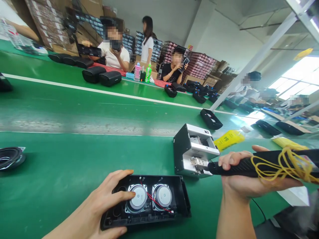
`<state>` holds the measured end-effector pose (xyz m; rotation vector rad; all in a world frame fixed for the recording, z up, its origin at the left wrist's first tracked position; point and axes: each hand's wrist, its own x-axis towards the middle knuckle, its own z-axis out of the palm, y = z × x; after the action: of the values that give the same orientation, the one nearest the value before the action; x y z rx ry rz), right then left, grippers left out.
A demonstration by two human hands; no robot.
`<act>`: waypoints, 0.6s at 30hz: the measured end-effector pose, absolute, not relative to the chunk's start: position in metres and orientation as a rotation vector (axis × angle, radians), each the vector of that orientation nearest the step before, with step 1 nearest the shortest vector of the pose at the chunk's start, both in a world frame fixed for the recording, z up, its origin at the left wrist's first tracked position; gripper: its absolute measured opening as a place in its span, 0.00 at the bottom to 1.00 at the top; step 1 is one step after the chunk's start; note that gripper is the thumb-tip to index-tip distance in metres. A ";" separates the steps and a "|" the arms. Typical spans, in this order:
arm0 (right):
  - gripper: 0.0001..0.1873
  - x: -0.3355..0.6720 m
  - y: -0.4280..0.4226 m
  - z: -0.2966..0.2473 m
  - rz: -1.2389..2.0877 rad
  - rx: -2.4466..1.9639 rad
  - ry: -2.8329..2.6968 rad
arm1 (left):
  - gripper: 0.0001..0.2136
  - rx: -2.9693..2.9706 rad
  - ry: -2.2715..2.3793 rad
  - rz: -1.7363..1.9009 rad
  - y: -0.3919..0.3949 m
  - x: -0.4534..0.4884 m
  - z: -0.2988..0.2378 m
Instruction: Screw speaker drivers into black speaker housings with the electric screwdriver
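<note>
A black speaker housing (pixel 178 192) lies with its inside facing up near the front edge. Two round speaker drivers (pixel 138 198) sit in it, with red and black wires across them. My left hand (pixel 107 199) grips the housing's left end, thumb at the near edge, one finger on the left driver. My right hand (pixel 236 176) is wrapped round a black electric screwdriver (pixel 264 162) with a bundled yellow cord (pixel 281 166) along it. The screwdriver's tip points left, at the outlet of a silver and black screw feeder (pixel 196 149); whether it touches cannot be made out.
A loose speaker (pixel 11 157) lies at the left. Behind the feeder are a yellow packet (pixel 229 140) and an open black housing (pixel 211 119). Across the green belt (pixel 124 111), people sit among more black housings (pixel 110 78). A slanting metal post (pixel 254 59) rises at the right.
</note>
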<state>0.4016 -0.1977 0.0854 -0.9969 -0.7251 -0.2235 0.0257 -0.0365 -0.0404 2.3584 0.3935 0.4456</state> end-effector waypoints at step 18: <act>0.45 0.402 -0.224 0.087 -0.046 -0.975 -0.818 | 0.31 2.406 0.373 0.401 -0.032 0.027 -0.025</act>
<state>0.4024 -0.2240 0.0868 -0.9747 -0.8181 -0.0462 0.0273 -0.0321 -0.0246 2.4061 0.3735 0.4014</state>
